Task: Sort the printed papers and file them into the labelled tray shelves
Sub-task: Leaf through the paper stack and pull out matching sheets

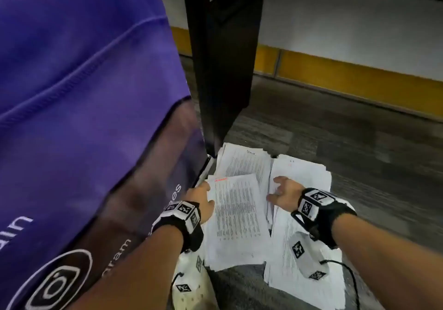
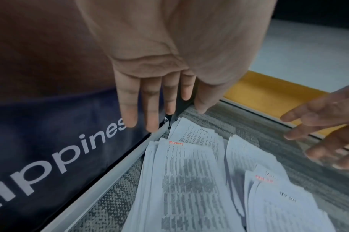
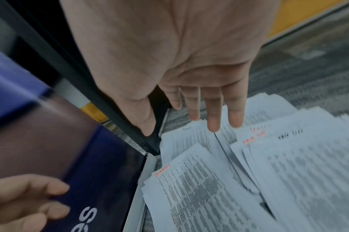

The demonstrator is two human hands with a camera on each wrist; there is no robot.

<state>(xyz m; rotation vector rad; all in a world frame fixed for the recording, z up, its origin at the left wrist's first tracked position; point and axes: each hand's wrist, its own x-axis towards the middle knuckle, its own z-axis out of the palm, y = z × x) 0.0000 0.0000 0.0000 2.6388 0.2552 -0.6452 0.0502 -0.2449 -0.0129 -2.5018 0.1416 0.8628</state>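
At nine o'clock we saw a purple banner [image 1: 79, 108] with white lettering, its pale base rail [image 2: 102, 177] lying on the grey carpet [image 1: 359, 146]. Just right of it our left hand [image 1: 201, 201] hung with fingers [image 2: 128, 102] straight and loose, gripping nothing, at the left edge of the papers [image 1: 237, 216]. The papers lay in overlapping stacks on the carpet at six o'clock, some marked in red at the top. Our right hand [image 1: 284, 193] hovered over the stacks, fingers [image 3: 214, 113] straight and spread, holding nothing. At twelve o'clock stood a black post [image 1: 223, 57]; at two o'clock ran a yellow skirting [image 1: 359, 77].
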